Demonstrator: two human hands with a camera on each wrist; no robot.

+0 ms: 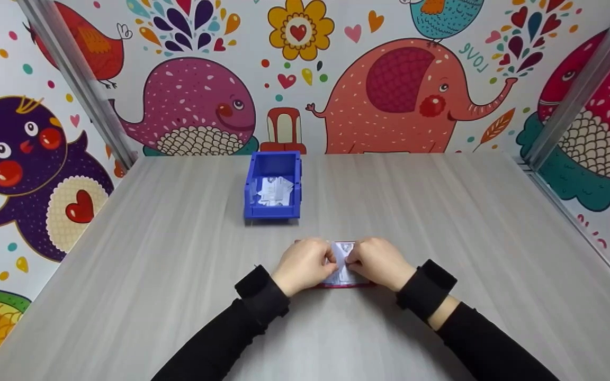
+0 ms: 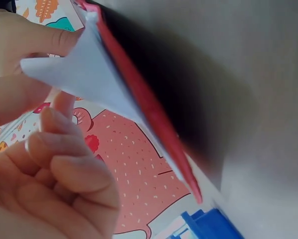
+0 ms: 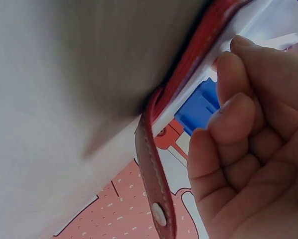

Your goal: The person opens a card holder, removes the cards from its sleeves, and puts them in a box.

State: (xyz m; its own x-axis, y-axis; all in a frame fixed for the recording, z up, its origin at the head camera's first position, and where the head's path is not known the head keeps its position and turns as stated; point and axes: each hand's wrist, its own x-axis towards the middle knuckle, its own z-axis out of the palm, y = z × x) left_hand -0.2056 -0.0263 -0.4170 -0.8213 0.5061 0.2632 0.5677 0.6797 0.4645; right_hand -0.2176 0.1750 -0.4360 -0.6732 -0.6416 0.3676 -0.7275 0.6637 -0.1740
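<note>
A small red snap-strap holder (image 1: 343,286) lies on the table with white sheets over its inside. In the left wrist view its red cover (image 2: 149,104) shows edge-on, a white sheet (image 2: 96,74) lifting away from it. My left hand (image 1: 306,263) pinches that sheet's raised corner between thumb and forefinger, other fingers curled. My right hand (image 1: 382,262) pinches a printed white slip (image 1: 346,247) at the holder's right half. In the right wrist view, its thumb and fingertip meet beside the pale sheets, and the strap (image 3: 156,184) with a metal snap hangs free.
A blue bin (image 1: 273,211) holding several white printed slips (image 1: 276,190) stands beyond the hands, left of the middle. The wooden-look table (image 1: 178,238) meets a cartoon-printed wall (image 1: 294,90) at the back, with metal posts (image 1: 85,87) at the corners.
</note>
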